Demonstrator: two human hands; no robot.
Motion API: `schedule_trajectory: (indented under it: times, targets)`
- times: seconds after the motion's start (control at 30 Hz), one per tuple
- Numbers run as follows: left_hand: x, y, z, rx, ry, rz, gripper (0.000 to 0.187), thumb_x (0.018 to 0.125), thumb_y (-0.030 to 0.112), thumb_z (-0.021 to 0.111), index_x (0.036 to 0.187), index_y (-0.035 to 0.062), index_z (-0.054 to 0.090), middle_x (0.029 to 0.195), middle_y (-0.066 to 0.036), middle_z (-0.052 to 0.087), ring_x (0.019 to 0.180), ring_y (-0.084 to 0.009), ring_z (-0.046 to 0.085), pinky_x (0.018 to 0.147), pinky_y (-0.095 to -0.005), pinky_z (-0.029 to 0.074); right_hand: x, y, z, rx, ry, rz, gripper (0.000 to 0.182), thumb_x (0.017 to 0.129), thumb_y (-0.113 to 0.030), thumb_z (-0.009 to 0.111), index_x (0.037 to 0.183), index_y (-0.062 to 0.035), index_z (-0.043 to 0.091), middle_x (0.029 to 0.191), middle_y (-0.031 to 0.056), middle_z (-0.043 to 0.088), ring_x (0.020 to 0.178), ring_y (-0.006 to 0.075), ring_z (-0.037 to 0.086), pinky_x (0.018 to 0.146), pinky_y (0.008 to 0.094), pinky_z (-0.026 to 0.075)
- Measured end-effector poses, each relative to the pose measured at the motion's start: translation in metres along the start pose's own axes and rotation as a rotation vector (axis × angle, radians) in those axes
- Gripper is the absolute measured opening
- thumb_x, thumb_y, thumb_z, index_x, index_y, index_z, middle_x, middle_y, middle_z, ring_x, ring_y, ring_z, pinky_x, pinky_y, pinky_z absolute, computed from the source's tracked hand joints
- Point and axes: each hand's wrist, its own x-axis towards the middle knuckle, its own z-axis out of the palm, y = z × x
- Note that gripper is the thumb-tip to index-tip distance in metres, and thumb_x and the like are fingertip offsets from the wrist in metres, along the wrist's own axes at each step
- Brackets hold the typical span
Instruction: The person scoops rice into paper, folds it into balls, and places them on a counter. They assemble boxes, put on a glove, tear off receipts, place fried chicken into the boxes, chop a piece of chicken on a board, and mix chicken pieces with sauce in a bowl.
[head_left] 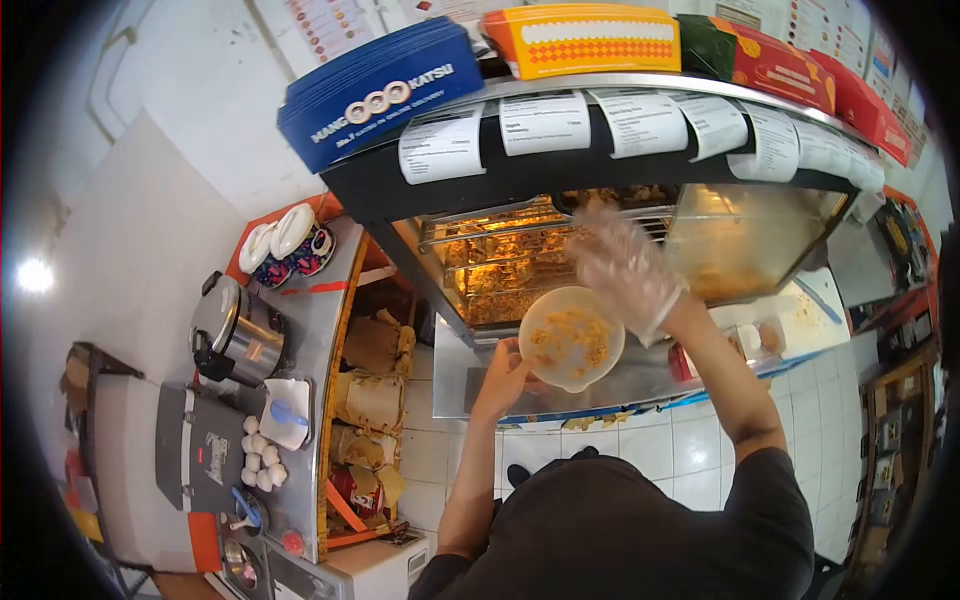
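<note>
My left hand [503,378] is bare and grips the left rim of a round, pale translucent bowl [566,376]. Small golden-brown crumbs or fried bits [572,337] lie scattered inside it. My right hand [622,268], in a clear plastic glove, is above the bowl's right side, at the opening of a lit food warmer [370,190]. Its fingers are blurred, so what they hold, if anything, does not show. Behind them, wire racks carry browned fried food [505,250], and a dark tray [615,197] stands on the upper level.
Paper slips [545,122] hang along the warmer's top edge, under blue boxes [380,95] and yellow boxes [590,40]. A white cutting board [800,325] with a knife lies at right. The left counter bears a rice cooker [235,325], eggs [262,455] and a grey case [205,450].
</note>
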Motion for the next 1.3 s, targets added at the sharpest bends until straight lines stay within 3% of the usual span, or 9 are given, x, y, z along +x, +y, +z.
schedule_trajectory:
  times: [0.13,0.2,0.27,0.47,0.77,0.9,1.0,1.1,1.3]
  targets:
    - [-0.01,-0.006,-0.006,-0.012,-0.031,0.001,0.046,0.095,0.011,0.055,0.131,0.0,0.029,0.117,-0.022,0.058,0.088,-0.0273,0.068,0.068,-0.0336,0.06,0.018,0.015,0.015,-0.377,-0.018,0.228,0.042,0.101,-0.033,0.031,0.128,-0.0124,0.057,0.138,0.0153,0.049,0.129,0.034,0.046,0.107,0.0508,0.036]
    - [-0.008,-0.014,-0.009,0.019,-0.089,0.017,0.045,0.095,0.011,0.054,0.131,0.0006,0.029,0.118,-0.022,0.058,0.088,-0.0269,0.069,0.068,-0.0336,0.06,0.046,0.034,0.02,-0.218,-0.355,0.39,0.044,0.101,-0.035,0.029,0.124,-0.0137,0.059,0.132,0.0141,0.056,0.121,0.0328,0.054,0.103,0.0514,0.04]
    - [-0.014,-0.008,-0.004,0.031,-0.035,-0.049,0.042,0.096,0.01,0.052,0.132,0.0045,0.031,0.109,-0.018,0.063,0.082,-0.0235,0.068,0.068,-0.0361,0.06,0.083,0.045,0.0,-0.105,-0.66,0.481,0.038,0.092,-0.024,0.05,0.128,-0.0143,0.058,0.137,0.0109,0.054,0.122,0.0303,0.055,0.104,0.047,0.041]
    - [-0.009,-0.022,-0.008,-0.011,-0.052,-0.029,0.04,0.096,0.009,0.051,0.13,0.0025,0.03,0.111,-0.021,0.062,0.082,-0.0247,0.069,0.069,-0.0359,0.061,0.094,0.074,0.053,0.163,-0.335,0.521,0.037,0.084,-0.025,0.055,0.117,-0.0114,0.065,0.125,0.0101,0.063,0.114,0.0288,0.06,0.096,0.0441,0.048]
    - [-0.013,-0.023,-0.004,-0.023,-0.063,-0.066,0.041,0.097,0.011,0.053,0.129,0.0025,0.031,0.114,-0.021,0.062,0.083,-0.0254,0.07,0.069,-0.0348,0.061,0.095,0.079,0.074,0.274,-0.3,0.418,0.031,0.082,-0.018,0.051,0.105,-0.006,0.069,0.118,0.0179,0.064,0.102,0.0336,0.064,0.088,0.0436,0.049]
    - [-0.013,-0.022,-0.003,0.029,-0.026,-0.083,0.041,0.097,0.011,0.053,0.129,0.0022,0.031,0.113,-0.02,0.062,0.081,-0.0259,0.07,0.068,-0.0335,0.061,0.091,0.051,0.018,0.227,-0.33,0.396,0.033,0.084,-0.019,0.05,0.111,-0.0068,0.067,0.117,0.0165,0.065,0.105,0.0325,0.063,0.09,0.0436,0.049]
    - [-0.014,-0.022,-0.007,-0.004,-0.007,-0.072,0.041,0.097,0.011,0.053,0.129,0.0023,0.031,0.111,-0.02,0.063,0.081,-0.0257,0.07,0.067,-0.0334,0.061,0.087,0.031,-0.031,-0.043,-0.694,0.212,0.036,0.088,-0.021,0.047,0.117,-0.0056,0.062,0.12,0.0179,0.063,0.109,0.032,0.062,0.093,0.0441,0.048]
    - [-0.012,-0.026,-0.014,0.017,-0.004,-0.057,0.04,0.097,0.01,0.052,0.129,0.003,0.031,0.111,-0.02,0.063,0.081,-0.0255,0.07,0.067,-0.0329,0.06,0.075,0.044,0.009,0.213,-0.545,0.424,0.037,0.092,-0.025,0.045,0.12,-0.0067,0.06,0.123,0.0181,0.061,0.11,0.0333,0.061,0.095,0.0441,0.048]
    - [-0.011,-0.019,-0.01,0.005,0.026,-0.062,0.035,0.097,0.009,0.051,0.127,0.0043,0.034,0.109,-0.018,0.063,0.081,-0.0234,0.07,0.069,-0.0342,0.061,0.072,0.065,0.05,0.093,-0.297,0.168,0.033,0.096,-0.026,0.042,0.117,-0.009,0.061,0.119,0.0164,0.063,0.108,0.0367,0.061,0.094,0.0439,0.048]
